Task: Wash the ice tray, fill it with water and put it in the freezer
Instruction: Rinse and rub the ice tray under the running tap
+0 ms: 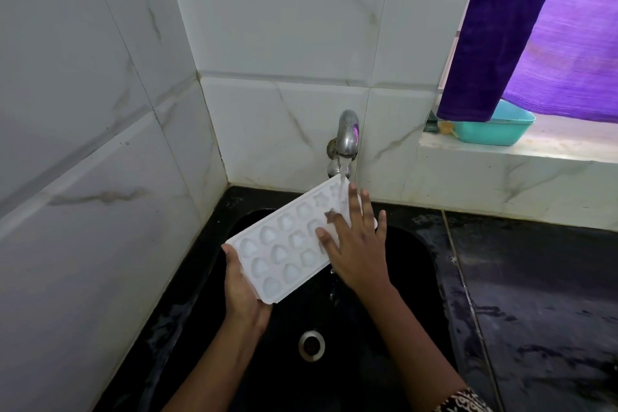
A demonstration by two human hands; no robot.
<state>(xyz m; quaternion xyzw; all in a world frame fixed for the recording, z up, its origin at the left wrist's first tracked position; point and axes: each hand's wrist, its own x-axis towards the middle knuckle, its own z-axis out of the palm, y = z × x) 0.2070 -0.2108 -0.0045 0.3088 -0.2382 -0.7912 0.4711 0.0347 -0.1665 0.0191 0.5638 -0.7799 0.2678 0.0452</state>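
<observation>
A white ice tray (284, 244) with several shaped cups is held tilted over the black sink (418, 278), its far end under the metal tap (347, 135). Water runs from the tap onto that far end and drips off the tray's near right edge. My left hand (242, 291) grips the tray's near corner from below. My right hand (356, 244) lies flat on the tray's right part, fingers spread, touching the cups.
The sink drain (311, 344) sits below the tray. Wet black counter (535, 294) spreads to the right. White marble tile walls stand left and behind. A teal basin (495, 130) rests on the window ledge under a purple curtain (521, 27).
</observation>
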